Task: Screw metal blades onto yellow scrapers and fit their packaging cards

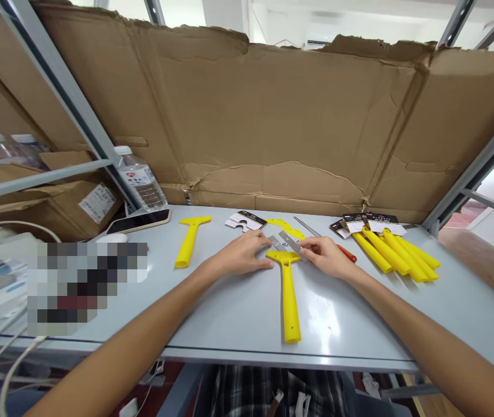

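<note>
Where a brown cardboard panel [273,116] backs the grey worktop [238,318], a bunch of yellow handles [404,255] with black-and-white cards [382,219] lies to the right of the landmark, the central scraper handle [290,304]. To the landmark's left, 1 separate yellow handle [187,244] lies apart. The 2 hands flank the landmark's head. Right hand [328,256]: grip narrow, pinching 1 end of a thin metal blade [290,241]. Left hand [242,253]: grip fairly wide; whether it touches the flat metal plate [277,244] cannot be told. Both metal pieces show just beyond the landmark's head. Likely faults: a slackened pinch could let the blade slip askew; a fingertip sliding along its edge could be cut; a nudge could skew the landmark.
</note>
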Available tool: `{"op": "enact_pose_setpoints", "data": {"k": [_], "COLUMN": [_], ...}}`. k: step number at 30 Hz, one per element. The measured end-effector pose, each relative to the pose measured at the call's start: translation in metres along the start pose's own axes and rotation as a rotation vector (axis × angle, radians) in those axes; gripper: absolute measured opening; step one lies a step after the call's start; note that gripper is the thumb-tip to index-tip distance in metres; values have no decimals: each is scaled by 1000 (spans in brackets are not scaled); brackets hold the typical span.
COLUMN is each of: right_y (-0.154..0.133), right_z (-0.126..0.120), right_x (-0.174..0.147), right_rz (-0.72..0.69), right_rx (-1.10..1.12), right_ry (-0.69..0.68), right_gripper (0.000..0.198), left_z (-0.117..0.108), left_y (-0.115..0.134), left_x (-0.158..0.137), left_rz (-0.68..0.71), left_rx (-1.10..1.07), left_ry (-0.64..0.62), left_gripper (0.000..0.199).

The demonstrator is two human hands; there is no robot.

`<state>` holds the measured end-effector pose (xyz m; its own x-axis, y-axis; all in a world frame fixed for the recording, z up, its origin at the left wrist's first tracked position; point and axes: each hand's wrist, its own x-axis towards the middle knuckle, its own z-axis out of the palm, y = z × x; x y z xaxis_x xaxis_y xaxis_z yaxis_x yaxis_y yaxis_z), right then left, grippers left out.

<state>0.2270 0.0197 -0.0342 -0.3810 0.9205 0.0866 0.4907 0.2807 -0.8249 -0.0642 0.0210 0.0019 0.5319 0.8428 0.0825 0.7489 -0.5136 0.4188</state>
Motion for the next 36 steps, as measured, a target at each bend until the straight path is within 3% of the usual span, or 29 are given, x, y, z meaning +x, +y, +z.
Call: {"op": "enact_pose_setpoints", "data": {"k": [4, 7, 12, 16, 20, 29, 36], "right_y": [3, 3, -2, -7, -8, -16, -18], "right_z": [-1, -3, -8, -10, -11, -13, -15], "right_x": [1, 1, 1, 0, -2, -5, -5], "right_rz": [39, 32, 17, 22, 31, 100, 123], "right_rx": [30, 21, 25, 64, 80, 147, 226], "right_ry": [-31, -27, -12, -18, -15, 6, 35], "right_gripper": [48, 48, 46, 44, 43, 47, 48], "left_z": [4, 2, -3, 4, 12, 16, 16], "left_y": [-8, -10, 1, 12, 20, 39, 41], "left_x": [4, 6, 7, 6, 6, 3, 3], "left_rz": [39, -28, -109, -215, -304, -238, -299], "left_rx": [-74, -215, -912, -1272, -1346, -1381, -1425], "left_ry": [-20, -39, -152, -75, 5, -1, 105], "left_gripper": [29, 26, 35, 40, 35, 31, 26]}}
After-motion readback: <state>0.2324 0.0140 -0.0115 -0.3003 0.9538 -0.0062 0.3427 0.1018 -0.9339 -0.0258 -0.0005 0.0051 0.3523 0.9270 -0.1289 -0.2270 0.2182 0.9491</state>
